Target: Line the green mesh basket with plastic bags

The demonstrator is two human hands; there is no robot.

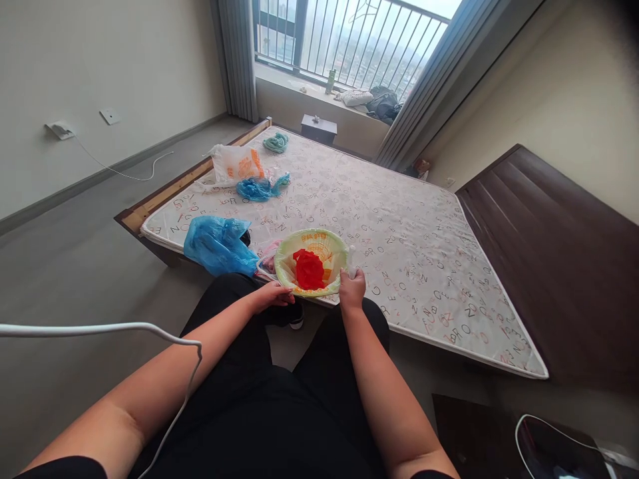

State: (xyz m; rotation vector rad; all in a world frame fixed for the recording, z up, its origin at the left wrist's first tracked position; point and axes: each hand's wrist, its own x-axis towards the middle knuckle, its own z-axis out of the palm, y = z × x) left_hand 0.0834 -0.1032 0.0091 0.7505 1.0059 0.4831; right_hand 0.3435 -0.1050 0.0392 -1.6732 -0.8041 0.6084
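Between my knees is a round, pale green-rimmed bin [285, 247], lined with a thin plastic bag that carries orange print. A bright red crumpled item [309, 269] lies inside it; its kind is not clear. My right hand [352, 289] grips the right side of the rim, with a bit of white plastic bunched at the thumb. At the near left rim, my left hand [274, 297] is closed on the edge of the liner. Just left of the bin sit a blue plastic bag [214, 245] with something dark in it and a pinkish bag [268, 257].
The bare mattress [399, 246] bears a white bag with orange print [234, 165], a crumpled blue bag [254, 189] and a teal coil [276, 142]. A dark headboard [554, 266] stands right. A white cable [124, 327] crosses my left arm.
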